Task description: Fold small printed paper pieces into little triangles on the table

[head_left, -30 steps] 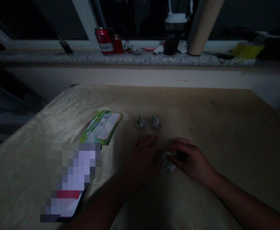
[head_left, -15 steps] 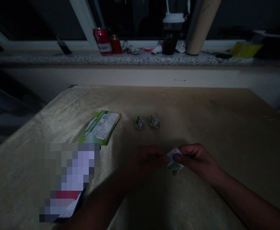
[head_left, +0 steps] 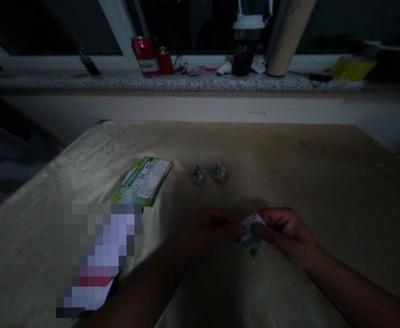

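Between my two hands is a small folded paper (head_left: 251, 248), printed white and green. My left hand (head_left: 213, 228) pinches its left edge between thumb and fingers. On its right side, my right hand (head_left: 285, 232) grips it, thumb pressed flat on the front. Beyond my hands, two small folded paper pieces, a left one (head_left: 199, 175) and a right one (head_left: 221, 173), sit side by side on the table. A stack of green and white printed leaflets (head_left: 152, 180) lies to the left of them.
A phone-like object (head_left: 100, 291), blurred out by pixels, rests on the table (head_left: 305, 159) at left. On the stone windowsill (head_left: 114, 81) stand a red can (head_left: 146, 57), a small red jar-like item (head_left: 165, 61), a lidded cup (head_left: 242, 50) and a cardboard tube (head_left: 285, 45).
The folded paper has shifted slightly right and down, with the fingers of both hands still on it. The pieces on the table stay where they were.
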`<state>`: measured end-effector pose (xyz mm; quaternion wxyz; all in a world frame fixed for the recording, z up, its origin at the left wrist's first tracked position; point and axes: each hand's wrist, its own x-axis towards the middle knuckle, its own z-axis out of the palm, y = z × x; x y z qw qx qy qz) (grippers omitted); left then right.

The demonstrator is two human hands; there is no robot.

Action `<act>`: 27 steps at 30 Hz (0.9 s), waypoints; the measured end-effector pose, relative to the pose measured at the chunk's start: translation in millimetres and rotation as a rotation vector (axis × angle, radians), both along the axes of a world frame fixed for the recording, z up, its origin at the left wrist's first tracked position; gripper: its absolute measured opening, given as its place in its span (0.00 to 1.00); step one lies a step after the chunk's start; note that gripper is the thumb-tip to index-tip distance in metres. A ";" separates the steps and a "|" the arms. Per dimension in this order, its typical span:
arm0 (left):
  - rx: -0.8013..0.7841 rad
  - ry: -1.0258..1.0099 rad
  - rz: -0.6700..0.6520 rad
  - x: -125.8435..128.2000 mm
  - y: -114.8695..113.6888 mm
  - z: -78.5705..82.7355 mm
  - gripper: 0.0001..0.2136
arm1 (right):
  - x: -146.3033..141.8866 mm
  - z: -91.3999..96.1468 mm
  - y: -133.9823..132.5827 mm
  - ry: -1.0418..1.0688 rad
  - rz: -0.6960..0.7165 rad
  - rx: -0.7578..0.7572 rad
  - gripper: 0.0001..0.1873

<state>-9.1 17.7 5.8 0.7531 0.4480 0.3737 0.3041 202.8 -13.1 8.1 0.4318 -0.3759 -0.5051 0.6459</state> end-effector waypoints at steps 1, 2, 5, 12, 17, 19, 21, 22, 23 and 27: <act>-0.007 0.009 0.001 0.1 0.6 -0.6 0.10 | -0.2 0.4 0.5 0.005 0.004 -0.002 0.09; -0.009 0.020 0.004 0.1 1.5 -0.9 0.10 | -0.5 0.5 1.1 0.008 0.004 -0.003 0.09; 0.022 0.051 0.032 -0.3 3.9 -0.2 0.10 | -1.7 -1.6 1.9 0.006 -0.013 -0.001 0.10; 0.054 0.036 0.051 -0.3 2.3 1.4 0.10 | -1.4 -2.9 1.2 -0.068 -0.004 -0.023 0.13; -0.019 -0.098 -0.019 0.7 0.5 2.1 0.09 | 2.5 1.2 5.7 -0.015 0.108 -0.076 0.13; -0.023 -0.099 -0.018 1.0 1.0 2.1 0.09 | 2.9 0.9 6.9 0.009 0.113 -0.076 0.12; -0.002 -0.053 -0.008 1.2 1.7 1.2 0.10 | 2.7 0.0 7.7 0.017 0.107 -0.061 0.11; 0.012 -0.019 -0.001 1.3 2.0 0.4 0.11 | 2.6 -0.5 8.0 0.013 0.104 -0.050 0.11; 0.029 0.012 0.004 1.3 2.2 -0.5 0.11 | 2.5 -1.0 8.1 0.002 0.100 -0.043 0.11; 0.134 0.089 -0.002 1.2 1.4 -2.9 0.12 | 2.7 -2.6 6.9 -0.057 0.080 -0.025 0.11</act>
